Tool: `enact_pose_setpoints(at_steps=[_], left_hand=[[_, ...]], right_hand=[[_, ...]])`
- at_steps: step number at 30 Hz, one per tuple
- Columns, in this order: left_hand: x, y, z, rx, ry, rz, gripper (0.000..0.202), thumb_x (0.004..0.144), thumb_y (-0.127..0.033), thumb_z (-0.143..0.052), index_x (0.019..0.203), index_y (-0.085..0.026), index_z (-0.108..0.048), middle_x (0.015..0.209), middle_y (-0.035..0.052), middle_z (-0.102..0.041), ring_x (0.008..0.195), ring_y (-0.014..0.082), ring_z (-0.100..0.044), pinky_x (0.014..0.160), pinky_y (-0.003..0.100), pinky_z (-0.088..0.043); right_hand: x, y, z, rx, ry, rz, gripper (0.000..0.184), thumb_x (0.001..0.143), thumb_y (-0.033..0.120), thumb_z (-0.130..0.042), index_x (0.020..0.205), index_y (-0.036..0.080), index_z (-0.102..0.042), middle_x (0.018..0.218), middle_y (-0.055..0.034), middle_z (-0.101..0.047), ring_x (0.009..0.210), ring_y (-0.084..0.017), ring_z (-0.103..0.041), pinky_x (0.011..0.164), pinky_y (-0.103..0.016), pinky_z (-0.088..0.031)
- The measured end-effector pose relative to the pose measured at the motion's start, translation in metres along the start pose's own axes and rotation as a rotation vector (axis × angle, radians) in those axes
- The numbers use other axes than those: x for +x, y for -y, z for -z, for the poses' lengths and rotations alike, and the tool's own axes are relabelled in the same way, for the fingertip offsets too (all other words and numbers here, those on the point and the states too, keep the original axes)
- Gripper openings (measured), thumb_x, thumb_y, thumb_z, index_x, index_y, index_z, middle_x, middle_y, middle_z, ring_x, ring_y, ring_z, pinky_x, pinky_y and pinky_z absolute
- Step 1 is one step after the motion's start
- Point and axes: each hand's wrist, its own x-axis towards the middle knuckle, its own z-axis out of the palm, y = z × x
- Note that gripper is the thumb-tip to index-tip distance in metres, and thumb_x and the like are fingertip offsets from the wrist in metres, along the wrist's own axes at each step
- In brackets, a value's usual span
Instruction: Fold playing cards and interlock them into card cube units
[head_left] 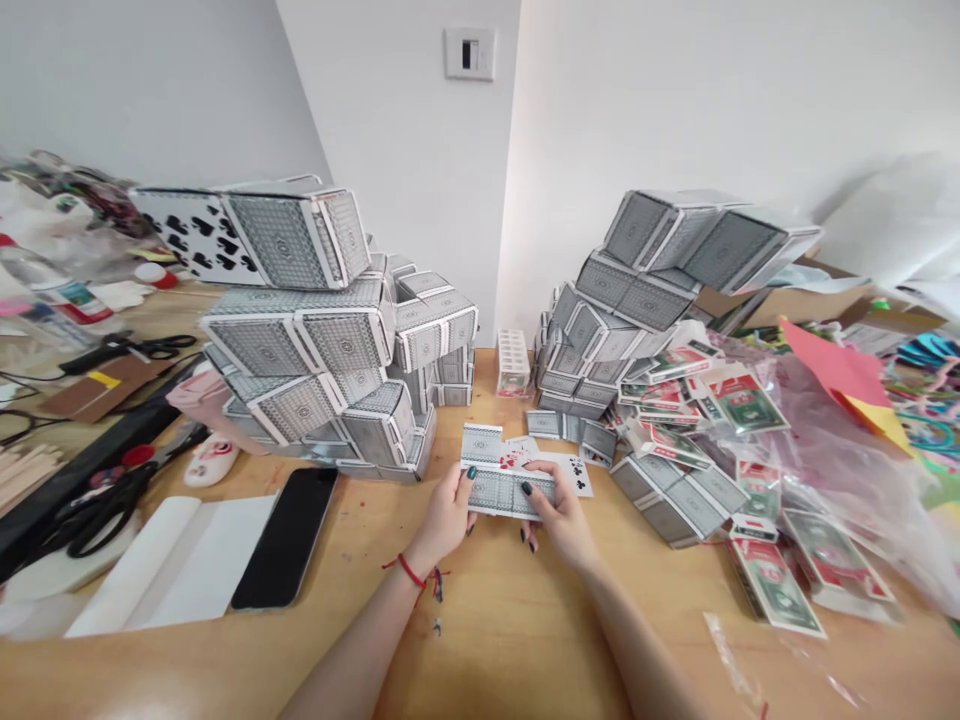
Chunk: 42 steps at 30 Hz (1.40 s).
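Observation:
Between my two hands is a piece made of playing cards, grey patterned backs facing me. My left hand pinches its left end, thumb on top. At the right end my right hand grips it, thumb over the face and fingers behind. Just beyond lie loose playing cards: one back-up, one with red pips, and one with black clubs. Stacks of boxes folded from cards rise at left and right. A small card box sits right of my right hand.
Several red and green card packs lie with plastic wrap at right. A black phone, white paper, a computer mouse and black scissors are at left. A white-patterned pack stands near the wall.

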Motion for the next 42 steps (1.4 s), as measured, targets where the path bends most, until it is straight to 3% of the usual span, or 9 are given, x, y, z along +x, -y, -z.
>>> enact_pose_setpoints(at_steps=[10, 17, 22, 30, 33, 42], left_hand=[[-0.001, 0.008, -0.007, 0.032, -0.080, -0.014, 0.027, 0.083, -0.043, -0.031, 0.078, -0.018, -0.041, 0.046, -0.0083, -0.037, 0.032, 0.0062, -0.033, 0.032, 0.018, -0.028], [-0.004, 0.009, -0.010, -0.003, -0.001, -0.021, 0.028, 0.082, -0.044, -0.035, 0.081, -0.018, -0.044, 0.047, -0.0077, -0.039, 0.032, 0.0061, -0.034, 0.033, 0.019, -0.029], [-0.004, 0.006, -0.008, -0.069, 0.143, 0.024, 0.029, 0.079, -0.044, -0.044, 0.092, -0.018, -0.045, 0.053, -0.0051, -0.050, 0.033, 0.0076, -0.040, 0.032, 0.019, -0.031], [0.003, 0.010, 0.000, -0.045, 0.027, -0.004, 0.026, 0.079, -0.043, -0.045, 0.085, -0.017, -0.042, 0.057, -0.0056, -0.047, 0.032, 0.0042, -0.036, 0.030, 0.017, -0.030], [0.001, 0.009, -0.002, -0.047, 0.041, -0.013, 0.026, 0.080, -0.042, -0.043, 0.087, -0.017, -0.042, 0.067, -0.0037, -0.049, 0.035, 0.0028, -0.036, 0.031, 0.016, -0.032], [-0.003, 0.003, -0.005, -0.053, 0.078, 0.008, 0.027, 0.079, -0.041, -0.043, 0.093, -0.018, -0.042, 0.069, -0.0020, -0.051, 0.041, 0.0061, -0.043, 0.031, 0.016, -0.032]], right_hand=[[0.002, -0.009, -0.009, 0.067, -0.035, 0.033, 0.035, 0.078, 0.043, -0.052, 0.099, 0.025, -0.031, 0.048, 0.0107, -0.047, 0.030, -0.009, -0.047, 0.028, -0.017, -0.039], [-0.001, -0.006, -0.012, 0.043, 0.089, 0.011, 0.032, 0.080, 0.039, -0.050, 0.099, 0.023, -0.030, 0.045, 0.0102, -0.050, 0.032, -0.009, -0.048, 0.032, -0.017, -0.040], [0.001, -0.003, -0.006, -0.021, 0.032, -0.013, 0.032, 0.077, 0.040, -0.053, 0.095, 0.023, -0.033, 0.055, 0.0061, -0.057, 0.029, -0.007, -0.046, 0.026, -0.015, -0.034], [0.002, 0.002, 0.003, -0.029, 0.005, 0.010, 0.033, 0.076, 0.040, -0.053, 0.095, 0.023, -0.032, 0.053, 0.0062, -0.057, 0.028, -0.009, -0.046, 0.027, -0.017, -0.035], [0.001, 0.003, 0.002, -0.034, 0.016, -0.004, 0.033, 0.076, 0.041, -0.054, 0.094, 0.022, -0.033, 0.053, 0.0063, -0.056, 0.029, -0.009, -0.047, 0.026, -0.017, -0.035], [0.000, 0.004, 0.003, -0.020, 0.029, -0.015, 0.032, 0.076, 0.040, -0.054, 0.092, 0.022, -0.034, 0.052, 0.0068, -0.056, 0.027, -0.007, -0.044, 0.026, -0.015, -0.032]])
